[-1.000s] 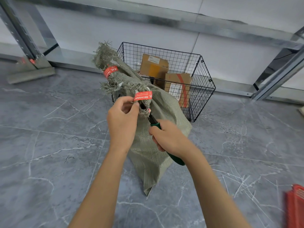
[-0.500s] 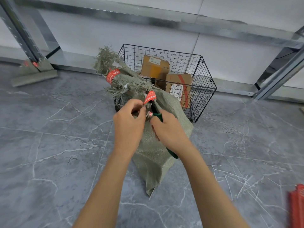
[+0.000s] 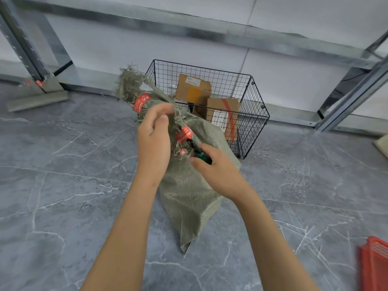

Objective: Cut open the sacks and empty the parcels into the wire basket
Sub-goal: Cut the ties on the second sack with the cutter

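Red crate sits near-right of the sack, well apart, cut off by the frame edge. The sack stands on the grey floor with its bottom corner toward the camera, position unchanged from 0.5 s ago. Right hand is at the sack's neck as before, fingers curled round the green-handled cutter. Less handle shows now: just a green bit by the thumb, dark tip pointing at the lower red tag. Left hand has moved up off that tag. Its fingers now curl round the frayed fabric above it, so the tag is fully exposed and sits lower than before. Upper red tag is still wrapped on the sack's frayed top. Just behind the sack is the wire basket, holding the same two parcels: one box at the back and a red-taped box in front. Can't tell whether sack and basket touch. Rack upright is far-left of the sack.
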### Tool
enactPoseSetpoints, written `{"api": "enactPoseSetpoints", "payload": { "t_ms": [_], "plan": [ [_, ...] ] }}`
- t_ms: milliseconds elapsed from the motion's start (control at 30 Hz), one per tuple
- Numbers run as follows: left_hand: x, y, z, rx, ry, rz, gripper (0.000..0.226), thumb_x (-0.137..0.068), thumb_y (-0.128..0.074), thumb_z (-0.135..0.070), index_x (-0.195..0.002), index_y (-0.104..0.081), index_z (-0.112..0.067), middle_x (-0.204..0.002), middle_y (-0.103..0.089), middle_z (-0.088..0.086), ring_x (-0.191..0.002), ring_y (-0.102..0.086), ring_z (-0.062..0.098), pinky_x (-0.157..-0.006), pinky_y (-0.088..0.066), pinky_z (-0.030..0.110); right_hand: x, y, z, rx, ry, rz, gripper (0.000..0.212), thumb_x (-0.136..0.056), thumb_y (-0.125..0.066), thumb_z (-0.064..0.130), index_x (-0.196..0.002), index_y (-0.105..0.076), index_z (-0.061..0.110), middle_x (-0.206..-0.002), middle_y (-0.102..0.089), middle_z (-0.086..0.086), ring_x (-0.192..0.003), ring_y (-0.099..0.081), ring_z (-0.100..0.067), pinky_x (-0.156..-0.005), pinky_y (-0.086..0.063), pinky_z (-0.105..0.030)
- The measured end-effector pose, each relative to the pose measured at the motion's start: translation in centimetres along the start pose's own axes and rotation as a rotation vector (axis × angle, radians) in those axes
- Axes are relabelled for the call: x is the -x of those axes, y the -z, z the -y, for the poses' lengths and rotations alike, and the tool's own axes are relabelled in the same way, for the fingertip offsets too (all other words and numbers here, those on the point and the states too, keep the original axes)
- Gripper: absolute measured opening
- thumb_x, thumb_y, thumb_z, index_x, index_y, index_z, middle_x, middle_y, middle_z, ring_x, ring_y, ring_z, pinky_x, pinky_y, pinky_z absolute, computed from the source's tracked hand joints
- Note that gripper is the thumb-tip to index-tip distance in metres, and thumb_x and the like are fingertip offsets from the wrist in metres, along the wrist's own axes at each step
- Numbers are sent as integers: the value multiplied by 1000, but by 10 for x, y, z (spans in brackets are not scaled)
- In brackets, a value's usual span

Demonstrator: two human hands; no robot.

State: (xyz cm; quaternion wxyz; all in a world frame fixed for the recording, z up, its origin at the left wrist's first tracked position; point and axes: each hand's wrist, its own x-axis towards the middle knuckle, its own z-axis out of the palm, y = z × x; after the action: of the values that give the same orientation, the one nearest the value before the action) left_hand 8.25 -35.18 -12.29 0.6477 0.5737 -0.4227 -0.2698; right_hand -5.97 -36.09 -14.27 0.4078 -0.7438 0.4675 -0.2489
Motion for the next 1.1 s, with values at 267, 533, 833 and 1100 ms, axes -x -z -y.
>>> {"api": "enactPoseSetpoints", "payload": {
  "t_ms": [267,533,833,1100],
  "plan": [
    [-13,-6,13,51,144,157,60,-84,-30,4,-88,-70,-41,-103,-67,-19,-106,-59,3,-93,-47,28,3,7,-7,-139,-30,65,9,-89,-56,22,-83,-56,16,-70,-49,5,-64,-46,-13,-63,-40,-35],
    [-15,-7,27,-177,104,197,26,-93,-48,-20,-74,-62,-32,-93,-58,-10,-86,-54,-2,-72,-36,14,1,8,-10,-354,-117,111,13,-91,-57,17,-78,-54,15,-63,-52,-2,-59,-48,-15,-59,-42,-30],
    [-4,-9,18,-124,46,173,27,-93,-50,-22,-73,-59,-6,-93,-55,-15,-81,-49,-13,-71,-31,-2,0,-2,-3,-812,-223,203,20,-95,-54,22,-78,-55,13,-65,-56,-3,-55,-50,-16,-55,-45,-28],
    [0,-10,14,-57,206,267,29,-90,-56,-37,-80,-56,-10,-78,-51,4,-71,-46,9,-67,-38,21,-1,-3,2,-910,-242,225,24,-98,-49,22,-76,-52,14,-64,-55,-3,-52,-50,-15,-51,-46,-26]
  ]
}}
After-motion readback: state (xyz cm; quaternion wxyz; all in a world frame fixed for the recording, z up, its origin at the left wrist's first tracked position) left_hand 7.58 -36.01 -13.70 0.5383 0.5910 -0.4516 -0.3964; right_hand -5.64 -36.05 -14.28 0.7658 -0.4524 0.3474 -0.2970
